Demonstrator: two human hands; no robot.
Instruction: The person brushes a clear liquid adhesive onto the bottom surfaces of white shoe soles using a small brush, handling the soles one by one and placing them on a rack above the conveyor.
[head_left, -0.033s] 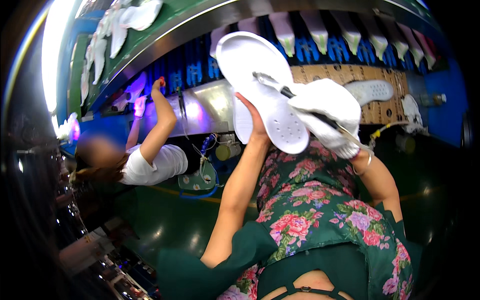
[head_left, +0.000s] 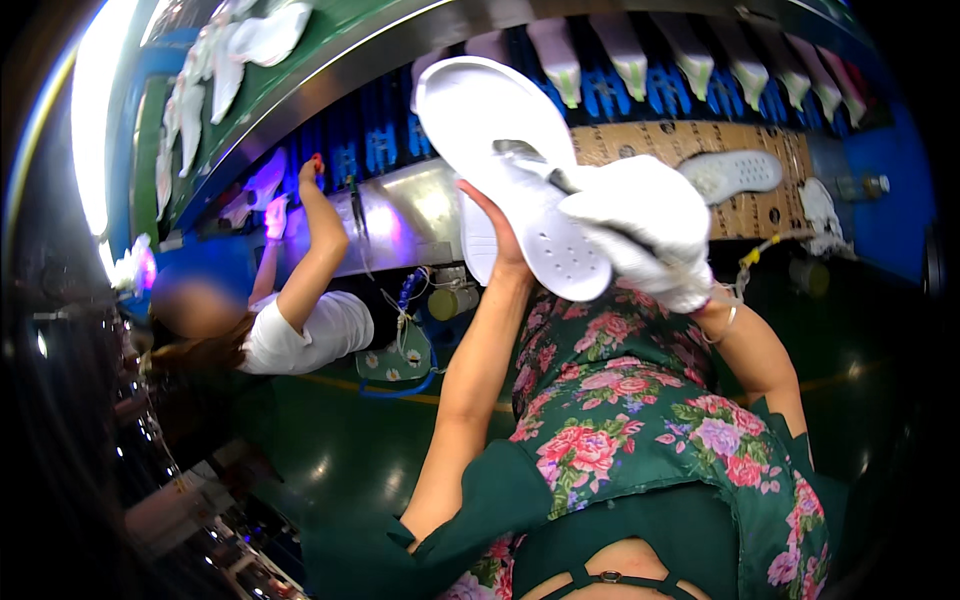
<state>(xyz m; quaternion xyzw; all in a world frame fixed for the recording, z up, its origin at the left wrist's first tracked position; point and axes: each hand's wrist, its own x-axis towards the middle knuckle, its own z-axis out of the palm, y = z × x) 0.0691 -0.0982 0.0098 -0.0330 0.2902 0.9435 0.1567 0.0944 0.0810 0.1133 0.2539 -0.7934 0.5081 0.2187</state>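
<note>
My bare left hand (head_left: 505, 240) grips a white shoe sole (head_left: 490, 105) from its left edge, fingers mostly hidden behind it. The sole is tilted up in front of me, its wide end far and its end with small holes near. My right hand (head_left: 645, 225), in a white glove, is closed around a brush (head_left: 515, 152). Its slightly blurred tip touches the sole's inner face near the middle; the glove hides most of the handle. Part of a second white sole (head_left: 477, 240) shows behind the first, beside my left hand.
Another pale sole (head_left: 735, 178) lies on brown cardboard (head_left: 770, 215) at the right, near a white cloth (head_left: 820, 215). Behind, light shoe uppers (head_left: 555, 65) hang in a row over blue holders. A co-worker (head_left: 305, 330) reaches toward the bench at left. A glass jar (head_left: 862, 187) stands far right.
The brush has turned slightly, and its tip looks broader against the sole. My right hand has rolled over, so the dark handle seen before is now mostly covered. The whole view has shifted a little.
</note>
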